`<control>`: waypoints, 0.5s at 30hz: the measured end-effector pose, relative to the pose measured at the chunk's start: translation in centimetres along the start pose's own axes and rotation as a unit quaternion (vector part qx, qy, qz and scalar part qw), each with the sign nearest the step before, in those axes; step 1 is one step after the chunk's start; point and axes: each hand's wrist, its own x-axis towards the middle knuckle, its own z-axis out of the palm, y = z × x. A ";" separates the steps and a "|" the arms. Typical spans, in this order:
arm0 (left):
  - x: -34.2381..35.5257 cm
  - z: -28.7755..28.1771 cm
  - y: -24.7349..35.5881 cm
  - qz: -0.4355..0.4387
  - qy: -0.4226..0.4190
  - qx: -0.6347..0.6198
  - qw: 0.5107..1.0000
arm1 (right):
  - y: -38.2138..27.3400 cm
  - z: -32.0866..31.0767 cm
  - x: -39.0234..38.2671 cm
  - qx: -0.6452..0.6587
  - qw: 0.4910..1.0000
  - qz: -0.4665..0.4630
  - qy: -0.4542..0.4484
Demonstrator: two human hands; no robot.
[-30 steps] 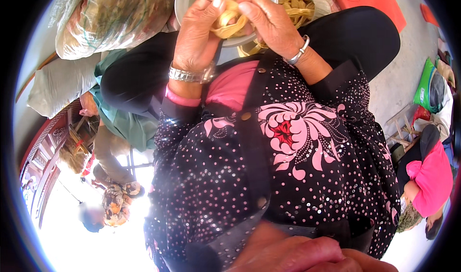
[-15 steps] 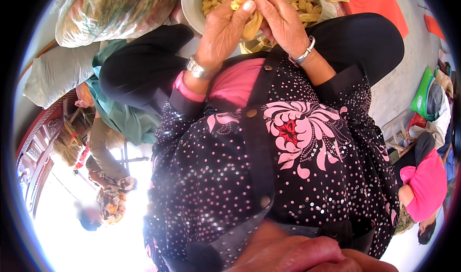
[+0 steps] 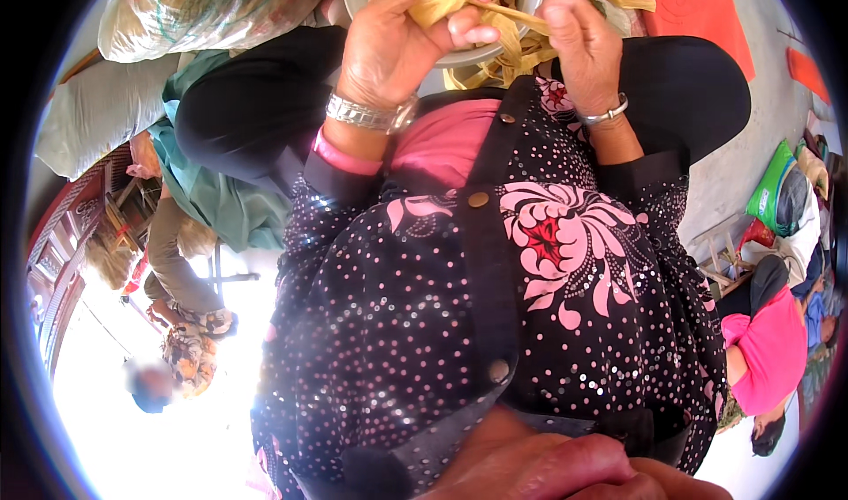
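In the head view, my left hand (image 3: 382, 56) is closed around a folded yellow wad of dried, leaf-like strip (image 3: 440, 5). A narrow tail of this strip stretches to the right, where my right hand (image 3: 585, 49) pinches its end, thumb against fingers. Both hands are raised over a white bowl (image 3: 484, 56) that holds more yellow pieces, largely hidden behind my left hand. Loose yellow strips (image 3: 502, 69) hang at the bowl's near right side, below the stretched tail. The top of the left fingers comes close to the picture's edge.
A stuffed clear plastic sack (image 3: 208, 10) and a pale sack (image 3: 102, 116) lie at left. An orange-red sheet (image 3: 693, 14) is at upper right. One person in pink (image 3: 773, 345) sits at right, another (image 3: 190, 275) is at left. A green bag (image 3: 772, 189) stands far right.
My hands, which were close together on the yellow strip, have drawn apart. The right hand has moved right with the strip's end, and a tail now spans between the hands.
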 end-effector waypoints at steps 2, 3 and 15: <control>0.1 -0.5 0.3 0.016 0.007 0.005 1.000 | -0.5 0.4 0.2 -0.043 0.998 -0.007 -0.045; 0.2 -0.9 0.6 0.026 0.011 0.015 1.000 | -0.5 0.7 0.3 -0.032 0.997 0.005 -0.071; -0.5 -2.0 0.5 0.021 0.076 -0.004 0.997 | -2.7 2.3 1.9 0.022 0.968 0.085 -0.236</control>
